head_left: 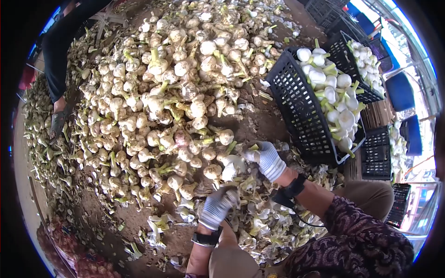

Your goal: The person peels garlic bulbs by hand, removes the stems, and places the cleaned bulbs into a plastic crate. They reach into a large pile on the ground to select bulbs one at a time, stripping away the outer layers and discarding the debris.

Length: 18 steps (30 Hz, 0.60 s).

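Observation:
My right hand [269, 162], in a striped glove with a dark wristband, is closed round a garlic stem, its cut end showing at the fingers. A white garlic bulb [232, 167] hangs just left of that hand. My left hand [219, 205], gloved and also banded at the wrist, is lower and to the left, its fingers curled and blurred; what it holds, if anything, I cannot make out. Ahead of both hands spreads a large heap of unpeeled garlic bulbs [153, 102]. Peeled skins [264, 222] lie below and between my hands.
A black crate [301, 109] full of white garlic stands at the right. More black crates [375, 153] are behind it. Another person's leg [54, 65] and sandalled foot are at the upper left. Net sacks [88, 266] lie at the lower left.

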{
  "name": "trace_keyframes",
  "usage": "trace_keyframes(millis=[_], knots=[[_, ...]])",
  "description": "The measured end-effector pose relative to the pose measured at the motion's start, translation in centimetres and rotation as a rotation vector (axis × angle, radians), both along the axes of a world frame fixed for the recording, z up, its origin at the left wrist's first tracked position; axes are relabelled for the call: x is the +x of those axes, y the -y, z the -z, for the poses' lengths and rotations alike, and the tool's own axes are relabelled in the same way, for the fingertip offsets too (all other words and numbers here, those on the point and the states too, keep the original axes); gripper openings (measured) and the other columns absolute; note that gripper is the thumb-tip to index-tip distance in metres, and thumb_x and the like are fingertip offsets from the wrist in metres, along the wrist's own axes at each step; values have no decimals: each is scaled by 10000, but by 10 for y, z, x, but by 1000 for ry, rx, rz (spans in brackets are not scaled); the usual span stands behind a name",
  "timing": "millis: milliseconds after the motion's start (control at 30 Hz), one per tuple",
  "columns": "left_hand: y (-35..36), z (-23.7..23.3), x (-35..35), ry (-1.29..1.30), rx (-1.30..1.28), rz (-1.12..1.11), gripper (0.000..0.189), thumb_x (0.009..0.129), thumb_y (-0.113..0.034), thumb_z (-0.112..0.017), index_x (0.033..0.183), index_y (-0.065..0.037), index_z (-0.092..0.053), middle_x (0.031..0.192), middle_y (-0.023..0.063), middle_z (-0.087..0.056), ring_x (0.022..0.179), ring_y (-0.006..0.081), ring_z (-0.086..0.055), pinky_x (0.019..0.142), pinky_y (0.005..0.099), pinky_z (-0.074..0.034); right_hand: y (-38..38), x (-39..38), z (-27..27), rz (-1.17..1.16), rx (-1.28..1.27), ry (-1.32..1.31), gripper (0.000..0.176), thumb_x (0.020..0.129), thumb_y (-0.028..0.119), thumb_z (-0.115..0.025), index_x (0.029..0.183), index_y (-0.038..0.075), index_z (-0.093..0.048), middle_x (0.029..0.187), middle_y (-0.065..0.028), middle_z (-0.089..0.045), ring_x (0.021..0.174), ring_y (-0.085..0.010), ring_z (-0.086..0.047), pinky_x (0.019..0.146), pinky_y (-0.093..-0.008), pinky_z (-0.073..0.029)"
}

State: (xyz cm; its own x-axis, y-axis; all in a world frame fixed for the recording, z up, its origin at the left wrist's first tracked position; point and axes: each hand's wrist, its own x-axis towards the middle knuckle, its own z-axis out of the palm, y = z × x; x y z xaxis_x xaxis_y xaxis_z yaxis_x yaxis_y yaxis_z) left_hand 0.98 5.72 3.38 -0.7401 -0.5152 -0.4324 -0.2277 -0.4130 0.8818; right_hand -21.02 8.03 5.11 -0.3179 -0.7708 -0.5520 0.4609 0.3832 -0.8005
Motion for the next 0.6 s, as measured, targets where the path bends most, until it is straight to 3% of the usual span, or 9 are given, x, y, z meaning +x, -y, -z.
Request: trace_keyframes(millis=[100, 133, 233, 333, 433, 467, 533, 567, 600], knots=[[8, 1, -6, -142, 612, -395, 493, 876, -476, -538, 1114, -44, -549, 906, 132, -624, 756, 253, -643, 622, 403, -555, -6, 11, -5, -193, -226, -244, 187, 778, 88, -707, 912, -3, -613, 856, -60, -640, 778, -128, -608, 708, -275, -495], [12, -4, -13, -140, 610, -397, 493, 876, -476, -538, 1114, -44, -549, 906, 132, -624, 756, 253, -643, 622, 403, -555, -4, 14, -7, -270, -313, -533, 196, 758, 74, -721, 901, -2, -611, 857, -68, -640, 787, -145, -607, 705, -282, -492], [11, -2, -22, -330, 722, -617, 176, 854, -144, -617, 1000, -47, -626, 869, 80, -630, 730, 215, -638, 580, 398, -572, -3, 20, -10, -353, -372, -804, 197, 750, 74, -725, 896, 6, -612, 844, -62, -638, 779, -152, -599, 698, -292, -495], [5, -5, -22, -248, 576, -728, 173, 809, -72, -615, 948, 30, -616, 832, 135, -647, 745, 260, -649, 593, 399, -566, -4, 18, 5, -196, -358, -572, 193, 758, 117, -726, 885, 14, -623, 819, -53, -636, 755, -168, -609, 684, -282, -495], [1, 19, -15, -47, 312, -741, 123, 761, -9, -578, 850, 57, -631, 763, 100, -639, 635, 188, -620, 544, 315, -536, -3, 10, -17, 0, 95, 237, 229, 807, 207, -666, 908, 8, -615, 820, -81, -638, 698, -182, -617, 570, -280, -491], [0, 36, -6, 85, 163, -711, 133, 753, -8, -564, 847, 60, -630, 738, 88, -635, 598, 159, -603, 524, 288, -517, 1, 10, -14, -1, 92, 235, 229, 807, 207, -666, 908, 8, -615, 820, -81, -638, 698, -182, -617, 570, -280, -491], [0, 61, 21, 242, 36, -696, 152, 734, -17, -550, 836, 59, -632, 687, 66, -623, 560, 127, -570, 490, 262, -474, 6, 5, -9, 320, 50, 714, 370, 840, 272, -602, 1055, -28, -583, 845, -96, -643, 627, -160, -596, 514, -265, -481], [7, 36, 22, 294, 35, -597, 126, 733, -27, -568, 810, 44, -638, 616, 42, -598, 548, 120, -564, 484, 250, -458, 4, -3, -12, 263, 33, 779, 352, 878, 279, -538, 1070, -15, -559, 821, -85, -624, 583, -142, -563, 492, -265, -470], [7, 48, 26, 391, 52, -515, 222, 720, -22, -596, 929, 50, -619, 741, 70, -623, 640, 129, -585, 582, 247, -482, -1, -9, -9, 261, 31, 769, 352, 878, 279, -538, 1070, -15, -559, 821, -85, -624, 583, -142, -563, 492, -265, -470]])
